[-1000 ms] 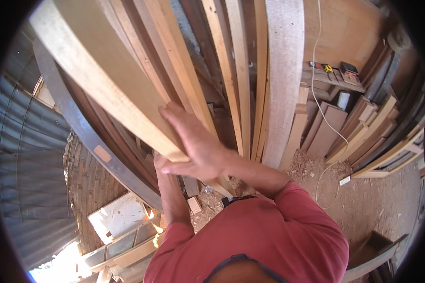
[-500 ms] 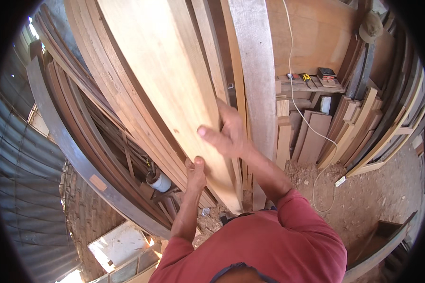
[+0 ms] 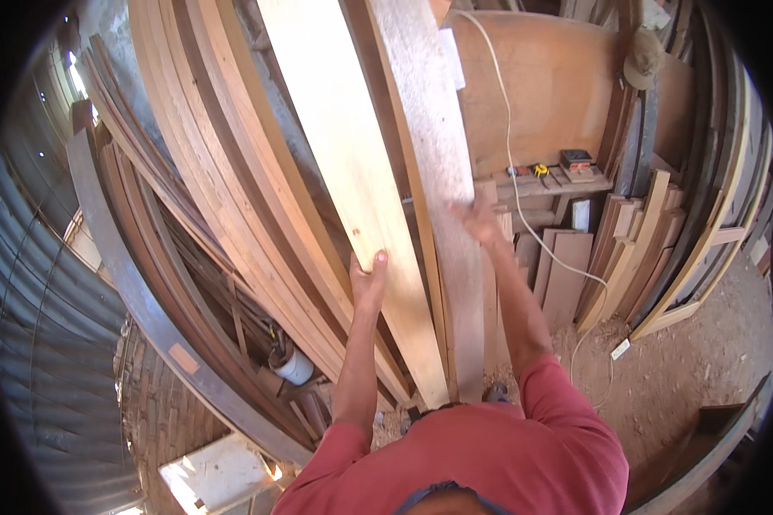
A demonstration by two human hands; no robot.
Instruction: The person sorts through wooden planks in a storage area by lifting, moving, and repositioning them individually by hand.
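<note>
Littered floor (image 3: 687, 365), bucket (image 3: 295, 369) of oddments, left hand (image 3: 368, 281) gripping board (image 3: 343, 154)

Long pale board (image 3: 352, 172), near-upright; whitish-grey plank (image 3: 434, 120) to its right.

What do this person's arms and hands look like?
The left hand and the blurred right hand wear no gloves. Short, plain, dull-red sleeves leave the forearms bare. No watch or wristband shows; rings are hard to make out.
</note>
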